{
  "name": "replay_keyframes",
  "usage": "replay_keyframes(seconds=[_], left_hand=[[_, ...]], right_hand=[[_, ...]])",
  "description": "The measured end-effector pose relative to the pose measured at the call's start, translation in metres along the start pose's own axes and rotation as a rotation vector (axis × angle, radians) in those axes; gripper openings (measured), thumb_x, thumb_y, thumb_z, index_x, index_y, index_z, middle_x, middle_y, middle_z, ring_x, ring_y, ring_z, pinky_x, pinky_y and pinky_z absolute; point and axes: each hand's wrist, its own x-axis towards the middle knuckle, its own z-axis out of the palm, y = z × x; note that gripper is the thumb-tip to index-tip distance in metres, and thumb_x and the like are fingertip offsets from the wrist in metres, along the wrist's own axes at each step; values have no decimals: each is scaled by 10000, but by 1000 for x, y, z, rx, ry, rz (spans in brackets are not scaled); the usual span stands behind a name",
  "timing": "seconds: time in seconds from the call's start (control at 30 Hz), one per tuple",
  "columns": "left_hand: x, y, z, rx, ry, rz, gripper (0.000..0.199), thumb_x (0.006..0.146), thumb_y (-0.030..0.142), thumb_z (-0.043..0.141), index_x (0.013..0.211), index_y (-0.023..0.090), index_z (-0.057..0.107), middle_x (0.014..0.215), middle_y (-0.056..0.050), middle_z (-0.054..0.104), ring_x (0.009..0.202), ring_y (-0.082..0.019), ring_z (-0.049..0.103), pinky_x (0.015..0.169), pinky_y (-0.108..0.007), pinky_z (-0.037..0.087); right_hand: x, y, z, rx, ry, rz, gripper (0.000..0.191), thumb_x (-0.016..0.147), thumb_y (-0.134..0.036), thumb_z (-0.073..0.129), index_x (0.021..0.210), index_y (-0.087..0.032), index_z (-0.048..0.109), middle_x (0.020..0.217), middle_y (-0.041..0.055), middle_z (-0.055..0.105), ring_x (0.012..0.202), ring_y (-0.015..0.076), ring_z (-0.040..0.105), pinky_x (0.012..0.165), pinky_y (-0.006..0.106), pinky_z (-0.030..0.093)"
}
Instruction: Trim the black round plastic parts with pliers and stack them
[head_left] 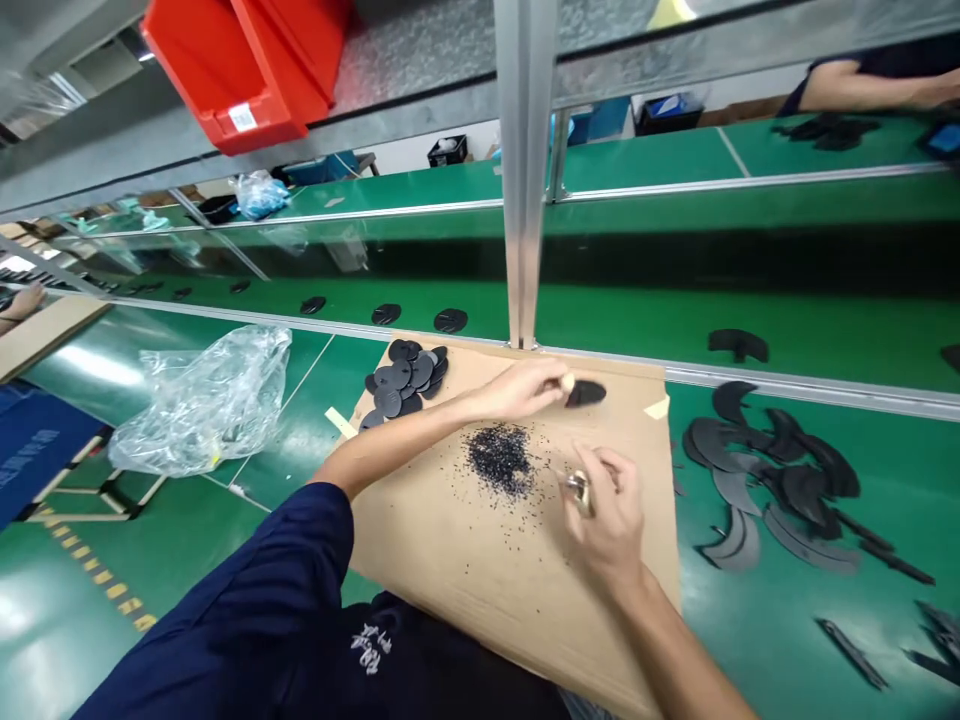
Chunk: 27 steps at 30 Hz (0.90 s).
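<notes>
My left hand (521,390) reaches across the cardboard sheet (450,560), fingers pinched at the left edge of a flat black disc (587,394). A pale cover shows on one of its fingertips. Closer to me, my right hand (611,510) is curled around a small shiny metal tool (577,486); its exact kind is hidden by the fingers. Between the hands lies a loose heap of tiny black parts (501,460), with strays scattered around it. A pile of round black discs (405,380) rests at the sheet's far left corner.
Curved black pieces (795,480) lie right of the cardboard, near a dark slim tool (851,652). A clear plastic bag (210,400) is at left. Beyond a metal post (523,180), discs (450,320) sit on the green belt. A red bin (247,75) hangs overhead. Other people's arms (870,88) show far off.
</notes>
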Motion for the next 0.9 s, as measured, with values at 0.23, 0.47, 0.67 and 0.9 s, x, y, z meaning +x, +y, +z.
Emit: replay_keyframes(seconds=[0.23,0.47,0.67,0.9], left_hand=[[-116,8,-13,-306,-234,-60,213,1006,271,546,1112,139,675,998,-91,718,842,-154,657,726,-255,517],[-128,-83,-74,500,229,-501,180,890,108,564,989,161,705,1070,-135,717,1051,-286,630,978,-457,510],[-128,-101,-86,472,238,-484,209,839,29,513,883,146,680,949,-131,699,975,-272,656,899,-405,541],[-143,-30,-30,-431,370,-67,402,1006,323,542,1395,222,555,1147,-105,657,810,-144,671,723,-298,628]], right_hand=[[13,-8,-2,299,-257,-37,195,948,-87,542,1076,-206,628,907,64,672,813,182,644,716,309,532],[28,-29,-2,386,-303,371,294,972,-418,618,786,-206,536,700,4,544,627,140,496,576,275,396],[38,-37,-6,457,-300,648,554,897,-645,639,664,-229,357,604,-51,300,556,109,274,520,266,279],[36,-43,2,555,-284,828,592,808,-696,702,670,-220,377,631,-47,345,597,106,312,567,260,288]])
